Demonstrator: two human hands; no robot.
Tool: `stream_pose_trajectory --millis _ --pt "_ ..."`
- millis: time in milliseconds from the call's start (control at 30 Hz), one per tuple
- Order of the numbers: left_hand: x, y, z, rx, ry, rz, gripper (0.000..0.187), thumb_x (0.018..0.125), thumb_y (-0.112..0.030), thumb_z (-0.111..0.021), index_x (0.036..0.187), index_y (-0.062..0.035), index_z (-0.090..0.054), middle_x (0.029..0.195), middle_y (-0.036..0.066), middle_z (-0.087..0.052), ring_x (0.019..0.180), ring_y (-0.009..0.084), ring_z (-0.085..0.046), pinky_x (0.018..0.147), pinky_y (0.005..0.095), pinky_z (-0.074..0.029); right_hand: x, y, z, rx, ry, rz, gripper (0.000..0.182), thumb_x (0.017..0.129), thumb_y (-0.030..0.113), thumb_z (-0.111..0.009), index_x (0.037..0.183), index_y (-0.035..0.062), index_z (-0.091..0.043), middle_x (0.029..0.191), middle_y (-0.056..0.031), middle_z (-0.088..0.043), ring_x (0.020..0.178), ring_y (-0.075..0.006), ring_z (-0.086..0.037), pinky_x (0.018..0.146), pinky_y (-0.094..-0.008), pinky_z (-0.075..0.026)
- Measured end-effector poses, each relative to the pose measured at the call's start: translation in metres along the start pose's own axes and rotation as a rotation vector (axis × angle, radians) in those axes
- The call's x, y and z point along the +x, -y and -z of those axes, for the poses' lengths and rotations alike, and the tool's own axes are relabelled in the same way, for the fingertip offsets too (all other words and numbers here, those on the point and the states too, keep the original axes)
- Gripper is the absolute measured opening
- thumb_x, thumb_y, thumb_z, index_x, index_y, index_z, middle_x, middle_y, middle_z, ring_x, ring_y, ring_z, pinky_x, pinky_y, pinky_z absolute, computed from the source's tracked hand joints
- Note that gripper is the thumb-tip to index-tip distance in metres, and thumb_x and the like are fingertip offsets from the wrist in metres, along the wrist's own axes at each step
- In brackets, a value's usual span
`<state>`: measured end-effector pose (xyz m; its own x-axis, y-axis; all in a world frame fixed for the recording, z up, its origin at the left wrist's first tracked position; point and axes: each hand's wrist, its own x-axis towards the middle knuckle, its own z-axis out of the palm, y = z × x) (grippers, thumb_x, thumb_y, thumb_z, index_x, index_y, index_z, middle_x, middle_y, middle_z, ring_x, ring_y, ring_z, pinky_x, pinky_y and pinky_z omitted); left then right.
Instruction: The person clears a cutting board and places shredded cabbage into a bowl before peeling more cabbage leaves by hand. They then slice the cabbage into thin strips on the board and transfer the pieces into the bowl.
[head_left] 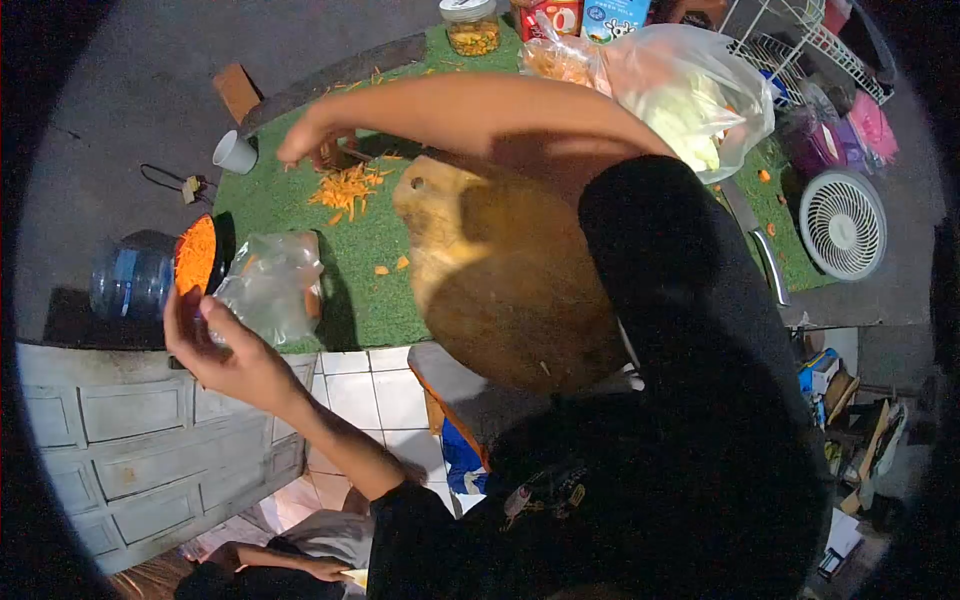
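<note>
At the left edge of the green turf mat, my left hand grips the lower rim of a dark bowl filled with grated carrot. The bowl looks tilted. My right arm stretches across the mat, and my right hand is at a loose pile of carrot shreds. Its fingers are curled downward and partly in shadow, so what they hold is hidden. Beside the bowl lies a clear plastic bag with something orange at its side. A round wooden cutting board lies in front of my body.
A white cup stands near the mat's left edge. Toward the back are a jar and a plastic bag of vegetables. A knife and a white slotted basket are at right. Another person's hand shows below.
</note>
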<state>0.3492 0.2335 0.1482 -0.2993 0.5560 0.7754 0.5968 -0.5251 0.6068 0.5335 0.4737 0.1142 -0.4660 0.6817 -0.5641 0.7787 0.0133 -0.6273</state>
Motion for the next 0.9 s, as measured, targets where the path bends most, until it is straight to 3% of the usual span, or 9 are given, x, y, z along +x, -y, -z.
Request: stream_pose_trajectory --millis 233,367,433,500,567,633,700,833,900 --pt "-0.056 -0.017 -0.011 -0.273 0.268 0.173 0.033 0.099 -0.009 -0.059 0.131 0.0003 -0.055 0.113 0.009 -0.062 0.103 0.0174 -0.058 0.092 0.0288 -0.045 0.007 0.0 -0.008 -0.425 -0.501 0.489 0.054 0.097 0.036 -0.039 0.136 0.0018 -0.055 0.137 -0.0263 -0.056 0.121 -0.0431 -0.056 0.103 -0.059 -0.036" --pt "-0.095 -0.026 0.001 -0.368 0.421 0.357 0.032 0.102 -0.013 -0.055 0.13 0.0 -0.054 0.11 0.009 -0.062 0.102 0.0172 -0.058 0.091 0.0297 -0.045 -0.045 -0.001 0.013 -0.439 -0.415 0.477 0.047 0.096 0.031 -0.039 0.12 -0.0009 -0.064 0.122 -0.0261 -0.064 0.116 -0.0415 -0.059 0.099 -0.0572 -0.038" --pt "-0.111 -0.037 0.003 -0.348 0.464 0.389 0.035 0.104 -0.02 -0.051 0.132 0.0 -0.053 0.114 0.009 -0.06 0.102 0.0163 -0.056 0.091 0.0307 -0.044 -0.045 -0.013 0.03 -0.526 -0.578 0.6 0.039 0.094 0.028 -0.043 0.11 -0.0001 -0.065 0.108 -0.022 -0.067 0.102 -0.0367 -0.061 0.09 -0.0518 -0.043" --pt "-0.123 -0.048 0.003 -0.5 0.551 0.568 0.042 0.105 -0.029 -0.049 0.136 -0.0002 -0.049 0.12 0.01 -0.058 0.104 0.0159 -0.054 0.092 0.0307 -0.044 -0.102 -0.02 0.034 -0.459 -0.583 0.79 0.032 0.092 0.026 -0.047 0.101 0.0012 -0.065 0.094 -0.0178 -0.068 0.089 -0.0329 -0.062 0.081 -0.0466 -0.046" --pt "-0.127 -0.05 0.004 -0.542 0.622 0.639 0.05 0.106 -0.036 -0.047 0.141 -0.0011 -0.045 0.124 0.01 -0.056 0.108 0.015 -0.053 0.093 0.0312 -0.044 -0.158 -0.025 0.029 -0.463 -0.628 0.659 0.03 0.091 0.026 -0.052 0.102 0.002 -0.065 0.091 -0.0167 -0.069 0.084 -0.0318 -0.065 0.076 -0.0445 -0.049" --pt "-0.127 -0.044 0.001 -0.529 0.82 0.775 0.056 0.105 -0.042 -0.049 0.143 -0.0018 -0.042 0.126 0.011 -0.055 0.115 0.0168 -0.052 0.097 0.0332 -0.043 -0.23 -0.039 -0.005 -0.369 -0.845 0.807 0.029 0.092 0.027 -0.054 0.101 0.0022 -0.065 0.088 -0.0164 -0.069 0.079 -0.0341 -0.066 0.073 -0.0463 -0.05" --pt "-0.128 -0.057 -0.007 -0.537 0.733 0.805 0.058 0.103 -0.042 -0.053 0.144 -0.0025 -0.041 0.128 0.012 -0.056 0.118 0.0189 -0.051 0.102 0.0343 -0.041 -0.288 -0.047 -0.033 -0.493 -0.909 0.639 0.029 0.093 0.027 -0.053 0.1 0.0019 -0.065 0.084 -0.0179 -0.069 0.075 -0.0354 -0.066 0.072 -0.0477 -0.051" --pt "-0.122 -0.074 -0.019 -0.367 0.817 0.834 0.064 0.1 -0.038 -0.06 0.147 0.0 -0.038 0.14 0.018 -0.05 0.126 0.0254 -0.052 0.106 0.0357 -0.041 -0.384 -0.064 -0.134 -0.624 -1.08 0.309 0.046 0.094 0.045 -0.058 0.092 0.0 -0.065 0.072 -0.0216 -0.065 0.076 -0.0349 -0.07 0.067 -0.0462 -0.054" --pt "-0.122 -0.072 -0.023 -0.472 0.923 0.88 0.067 0.099 -0.037 -0.061 0.147 0.0037 -0.037 0.141 0.019 -0.05 0.125 0.0247 -0.052 0.106 0.0355 -0.042 -0.409 -0.057 -0.171 -0.476 -0.842 0.013 0.047 0.093 0.046 -0.061 0.096 -0.0014 -0.062 0.076 -0.0231 -0.065 0.076 -0.0351 -0.07 0.067 -0.0459 -0.055"
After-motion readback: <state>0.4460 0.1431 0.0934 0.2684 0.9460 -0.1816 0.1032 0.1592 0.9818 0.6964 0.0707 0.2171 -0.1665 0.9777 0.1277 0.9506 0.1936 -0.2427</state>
